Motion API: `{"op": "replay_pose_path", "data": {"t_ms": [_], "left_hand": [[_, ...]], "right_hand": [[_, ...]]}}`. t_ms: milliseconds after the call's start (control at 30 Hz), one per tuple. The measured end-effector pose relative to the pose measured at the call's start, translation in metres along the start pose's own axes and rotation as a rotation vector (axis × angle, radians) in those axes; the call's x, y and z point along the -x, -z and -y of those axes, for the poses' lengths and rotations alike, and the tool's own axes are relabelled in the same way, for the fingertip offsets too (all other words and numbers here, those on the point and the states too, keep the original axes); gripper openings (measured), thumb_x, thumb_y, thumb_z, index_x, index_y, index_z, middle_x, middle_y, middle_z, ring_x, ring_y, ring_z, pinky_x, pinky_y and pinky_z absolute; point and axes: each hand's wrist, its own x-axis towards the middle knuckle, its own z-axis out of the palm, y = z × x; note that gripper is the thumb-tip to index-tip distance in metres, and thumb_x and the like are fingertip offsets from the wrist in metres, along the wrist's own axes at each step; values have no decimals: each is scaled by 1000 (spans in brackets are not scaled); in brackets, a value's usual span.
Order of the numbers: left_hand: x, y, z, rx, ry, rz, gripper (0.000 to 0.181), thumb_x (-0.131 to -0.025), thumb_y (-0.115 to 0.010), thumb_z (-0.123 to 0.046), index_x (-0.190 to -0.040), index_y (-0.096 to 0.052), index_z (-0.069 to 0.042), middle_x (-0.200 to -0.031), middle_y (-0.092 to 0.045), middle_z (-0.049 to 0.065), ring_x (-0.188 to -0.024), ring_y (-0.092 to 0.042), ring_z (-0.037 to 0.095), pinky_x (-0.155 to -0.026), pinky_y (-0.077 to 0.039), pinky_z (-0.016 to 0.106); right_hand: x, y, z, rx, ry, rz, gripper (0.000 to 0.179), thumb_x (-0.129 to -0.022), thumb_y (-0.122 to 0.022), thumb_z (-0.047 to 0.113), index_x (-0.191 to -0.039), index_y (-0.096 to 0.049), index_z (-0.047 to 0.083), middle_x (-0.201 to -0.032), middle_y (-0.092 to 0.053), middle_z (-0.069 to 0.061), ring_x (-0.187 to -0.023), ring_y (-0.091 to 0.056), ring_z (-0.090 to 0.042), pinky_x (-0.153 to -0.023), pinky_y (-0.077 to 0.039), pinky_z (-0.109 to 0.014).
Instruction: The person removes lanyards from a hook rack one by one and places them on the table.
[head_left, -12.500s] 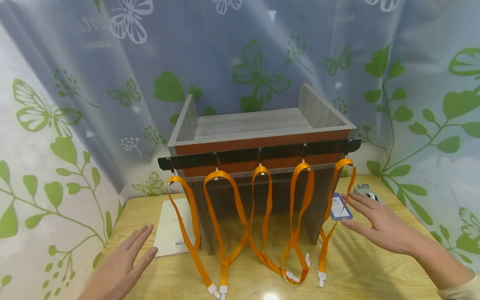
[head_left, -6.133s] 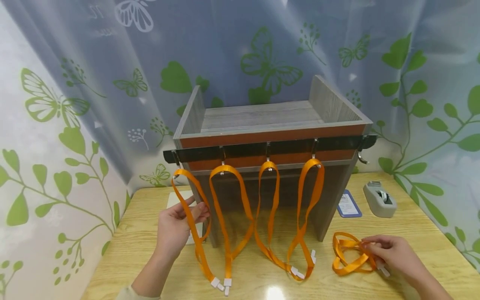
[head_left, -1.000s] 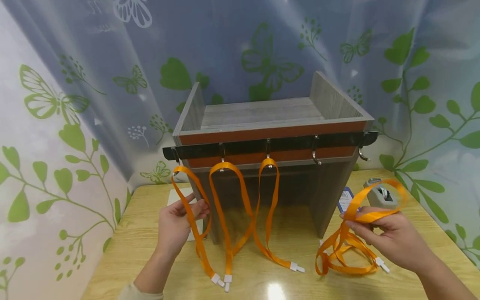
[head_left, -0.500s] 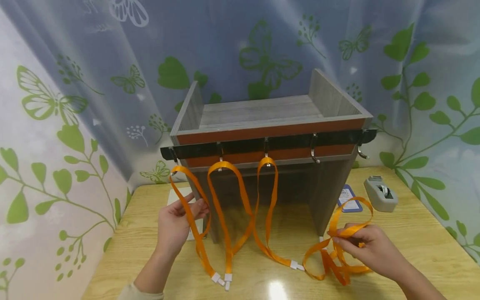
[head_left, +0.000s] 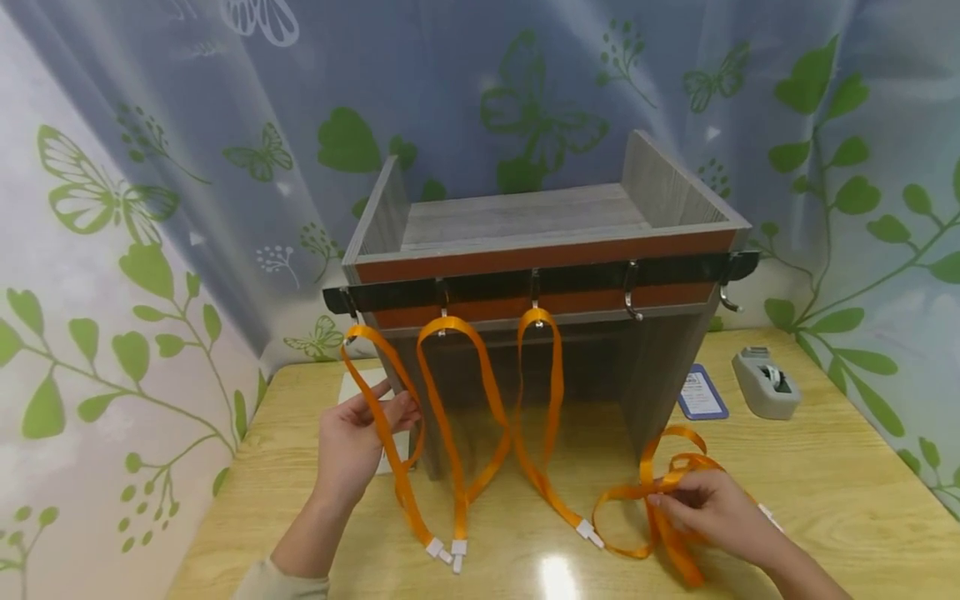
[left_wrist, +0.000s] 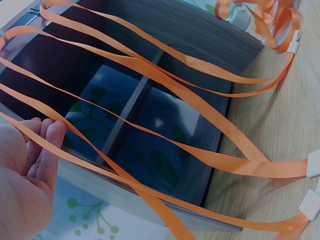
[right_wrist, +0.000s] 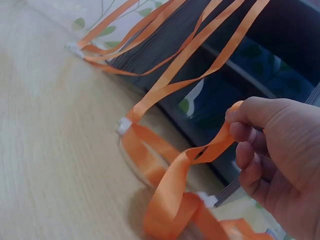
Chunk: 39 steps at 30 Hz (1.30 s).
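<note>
Three orange lanyards hang from a hook rail (head_left: 487, 288) on a grey wooden stand (head_left: 525, 221), their white clips reaching the table. My left hand (head_left: 348, 450) grips the stand's left side panel, with the leftmost lanyard (head_left: 384, 429) crossing in front of the fingers. In the left wrist view, the fingers of that left hand (left_wrist: 25, 170) bend at the panel edge beside its straps. My right hand (head_left: 716, 508) pinches an orange strap above heaped lanyards (head_left: 678, 554) right of the stand. In the right wrist view, the pinched lanyard (right_wrist: 172, 195) drops in loops from thumb and finger.
Bare metal hooks (head_left: 634, 307) show at the rail's right end. A blue-edged badge card (head_left: 703, 393) and a grey tape dispenser (head_left: 767, 385) lie at the back right. Behind my left hand is a pale notebook (head_left: 352, 382). A patterned curtain backs the table.
At first several lanyards hung; the two rightmost have since left their hooks for the heap. In the last second my right hand moved left and down with the strap. My left hand stays put.
</note>
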Motion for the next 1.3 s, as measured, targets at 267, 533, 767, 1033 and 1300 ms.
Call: {"op": "replay_pose_path", "data": {"t_ms": [267,533,767,1033,1300], "left_hand": [[0,0,3,20,18,-9,35,-94,-67,-2,-128,-63,5,-86,-78,-1,-80,-76,17,-77,-65,37],[1,0,5,21,14,-8,33,-94,-66,-1,-126,-63,6,-86,-78,-2,-80,-76,16,-76,-66,33],[-1,-1,3,11,-4,-8,34,-95,-65,0,-128,-62,5,-86,-78,-4,-79,-76,15,-78,-65,39],[-1,-1,2,9,-7,-6,34,-95,-65,0,-129,-62,5,-87,-78,-4,-79,-76,15,-78,-65,39],[0,-1,2,14,-7,-12,34,-95,-64,1,-129,-62,6,-85,-78,-5,-79,-76,15,-74,-66,33]], "right_hand": [[2,0,-14,126,-68,114,9,-93,-70,9,-85,-76,9,-71,-64,12,-61,-48,8,-46,-48,-18],[4,0,-18,203,-144,177,13,-93,-72,20,-81,-73,15,-64,-53,19,-55,-42,8,-43,-40,-15],[0,5,-7,275,-246,159,14,-92,-72,27,-84,-74,16,-63,-54,15,-55,-43,5,-45,-40,-16],[1,13,13,277,-248,197,17,-94,-70,28,-93,-78,13,-67,-62,13,-54,-45,5,-44,-45,-18],[-7,21,31,200,-211,192,19,-95,-69,22,-99,-79,6,-75,-72,5,-51,-48,5,-41,-45,-19]]}}
